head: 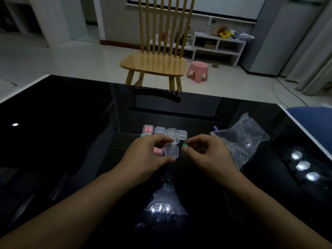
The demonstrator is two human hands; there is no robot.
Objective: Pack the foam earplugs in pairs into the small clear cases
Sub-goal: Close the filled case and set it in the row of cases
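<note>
Right hand (pixel 203 150) pinched one green earplug (pixel 185 145) at the frame's centre, its long axis roughly level. Just left of it sat a clear case (pixel 172 150), steadied by the curled fingers of the left hand (pixel 149 155), so the plug lay nearer the right. I counted about seven cases on the dark tabletop (pixel 71 132): two held pink plugs, one green. At centre right lay one crumpled plastic bag (pixel 240 139).

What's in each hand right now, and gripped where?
Right hand pinches a green earplug at one end, between thumb and fingers. Left hand holds a small clear case by its edges, thumb on the near side.
</note>
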